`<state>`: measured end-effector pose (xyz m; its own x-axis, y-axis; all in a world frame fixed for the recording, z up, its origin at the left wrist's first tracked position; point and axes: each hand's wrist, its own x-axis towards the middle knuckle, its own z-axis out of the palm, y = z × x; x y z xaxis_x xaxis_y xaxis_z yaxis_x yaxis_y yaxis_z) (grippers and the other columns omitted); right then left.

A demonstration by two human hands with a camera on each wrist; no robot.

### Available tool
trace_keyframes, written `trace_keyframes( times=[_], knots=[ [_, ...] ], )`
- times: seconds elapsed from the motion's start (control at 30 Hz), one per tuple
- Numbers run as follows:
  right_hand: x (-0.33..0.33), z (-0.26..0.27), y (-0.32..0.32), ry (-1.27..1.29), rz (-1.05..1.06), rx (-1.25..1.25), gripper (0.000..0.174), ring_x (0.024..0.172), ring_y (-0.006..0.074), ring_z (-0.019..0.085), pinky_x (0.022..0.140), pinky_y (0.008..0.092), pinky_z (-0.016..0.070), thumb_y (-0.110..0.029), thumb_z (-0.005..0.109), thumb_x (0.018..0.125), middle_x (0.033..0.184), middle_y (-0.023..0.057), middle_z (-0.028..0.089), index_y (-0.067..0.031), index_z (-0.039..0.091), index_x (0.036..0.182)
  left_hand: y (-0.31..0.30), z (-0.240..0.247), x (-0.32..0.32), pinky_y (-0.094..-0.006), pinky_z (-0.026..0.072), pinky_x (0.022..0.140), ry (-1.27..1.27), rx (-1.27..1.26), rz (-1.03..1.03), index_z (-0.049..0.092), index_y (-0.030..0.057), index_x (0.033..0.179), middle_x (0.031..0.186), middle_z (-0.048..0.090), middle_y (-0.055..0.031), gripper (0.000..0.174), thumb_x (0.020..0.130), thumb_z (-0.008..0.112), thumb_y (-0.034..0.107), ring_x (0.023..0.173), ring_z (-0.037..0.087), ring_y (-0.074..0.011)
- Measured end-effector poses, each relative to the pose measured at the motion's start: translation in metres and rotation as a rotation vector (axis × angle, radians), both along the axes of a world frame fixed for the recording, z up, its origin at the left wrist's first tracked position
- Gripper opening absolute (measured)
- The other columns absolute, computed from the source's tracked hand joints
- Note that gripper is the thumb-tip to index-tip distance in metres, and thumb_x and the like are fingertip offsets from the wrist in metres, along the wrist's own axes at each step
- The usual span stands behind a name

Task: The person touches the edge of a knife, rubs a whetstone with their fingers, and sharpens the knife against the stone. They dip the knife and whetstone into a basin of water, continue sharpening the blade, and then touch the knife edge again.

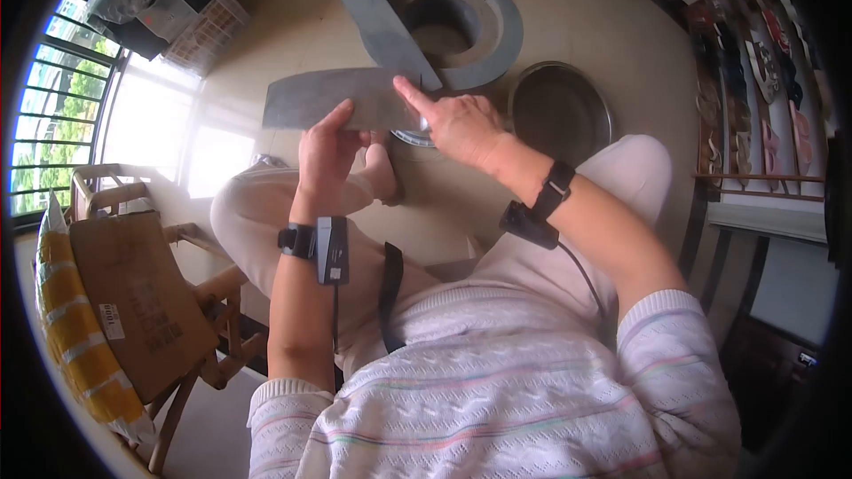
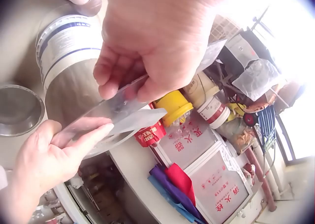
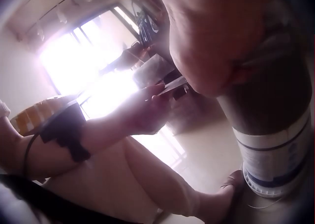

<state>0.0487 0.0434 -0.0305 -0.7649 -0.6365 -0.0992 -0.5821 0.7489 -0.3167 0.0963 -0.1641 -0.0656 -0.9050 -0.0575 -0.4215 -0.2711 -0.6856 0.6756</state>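
A broad grey cleaver (image 1: 328, 98) is held up in front of the person by both hands. The left hand (image 1: 333, 146) pinches the blade at its near edge, thumb on the upper face and fingers below. At the blade's right end, the right hand (image 1: 466, 129) grips the cleaver, index finger stretched along the metal; its handle is hidden in that hand. Beyond the blade, a long flat grey slab (image 1: 386, 31) lies across a thick grey ring (image 1: 506, 18). In the left wrist view, the blade passes close over the slab (image 2: 142, 121).
Under the ring stands a white bucket (image 2: 69, 44) with blue bands. A round metal basin (image 1: 561, 111) sits right of it. At left are a cardboard box (image 1: 133, 284) on a wooden chair and a crate (image 1: 209, 31); a shoe rack (image 1: 763, 80) lines the right wall.
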Motion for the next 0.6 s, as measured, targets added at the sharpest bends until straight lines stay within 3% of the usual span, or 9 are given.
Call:
trace_keyframes(
  times=[0.13,0.3,0.33,0.37,0.5,0.57,0.6],
  knots=[
    [0.035,0.004,0.0,-0.079,0.041,-0.006,0.063,0.075,0.0335,0.065,0.071,0.044,0.0514,-0.008,0.042,0.085,0.081,0.0187,0.065,-0.0214,0.025,0.144,0.004,0.006,0.042,-0.0298,0.0485,0.05,-0.032,-0.041,0.045,0.055,-0.0001,0.103,0.087,0.063,-0.0097,0.017,0.089,0.054,0.01,0.063,0.06,-0.02],
    [0.042,0.013,0.003,-0.069,0.026,-0.039,0.062,0.073,0.0323,0.065,0.068,0.0443,0.052,-0.008,0.044,0.083,0.08,0.0176,0.065,-0.0207,0.029,0.142,0.003,0.017,0.049,-0.0292,0.0487,0.05,0.004,-0.102,0.112,0.055,0.0,0.107,0.09,0.063,-0.0096,0.02,0.089,0.055,0.009,0.069,0.061,-0.0192],
    [0.037,0.013,0.004,0.038,0.01,-0.067,0.075,0.075,0.0293,0.065,0.068,0.0397,0.0533,-0.008,0.059,0.075,0.091,0.0056,0.067,-0.0249,0.029,0.141,0.001,0.018,0.047,-0.0297,0.0491,0.051,0.029,-0.092,0.072,0.054,-0.0002,0.11,0.092,0.063,-0.0101,0.024,0.089,0.056,0.011,0.069,0.062,-0.0194],
    [0.028,0.012,0.005,0.043,0.015,-0.065,0.075,0.075,0.0293,0.065,0.068,0.0397,0.0533,-0.008,0.059,0.075,0.091,0.0056,0.067,-0.0249,0.029,0.141,-0.001,0.02,0.039,-0.0303,0.0496,0.052,0.071,-0.084,0.033,0.054,-0.0005,0.113,0.095,0.063,-0.0106,0.027,0.089,0.057,0.013,0.07,0.062,-0.0195],
    [-0.015,0.01,0.007,0.004,-0.063,-0.006,0.074,0.078,0.0307,0.064,0.07,0.0428,0.0519,-0.007,0.061,0.075,0.089,0.0092,0.067,-0.024,0.031,0.14,0.011,0.01,-0.015,-0.0329,0.0548,0.069,0.131,-0.191,-0.063,0.056,-0.0044,0.111,0.097,0.065,-0.012,0.036,0.088,0.062,0.023,0.082,0.065,-0.0239],
    [-0.02,0.002,0.012,0.089,-0.1,-0.073,0.072,0.078,0.0312,0.064,0.071,0.0433,0.0514,-0.008,0.061,0.077,0.085,0.0107,0.066,-0.0243,0.031,0.14,0.02,0.005,-0.016,-0.0337,0.0549,0.074,0.107,-0.163,-0.071,0.057,-0.0063,0.109,0.096,0.065,-0.013,0.034,0.087,0.062,0.02,0.085,0.066,-0.0259],
    [-0.019,0.002,0.011,0.075,-0.11,-0.081,0.071,0.077,0.0319,0.064,0.071,0.043,0.0511,-0.009,0.061,0.078,0.084,0.0109,0.067,-0.0248,0.032,0.14,0.024,0.01,-0.015,-0.0332,0.053,0.076,0.107,-0.218,-0.207,0.055,-0.0073,0.11,0.098,0.063,-0.0133,0.036,0.087,0.063,0.019,0.087,0.064,-0.0237]
  ],
)
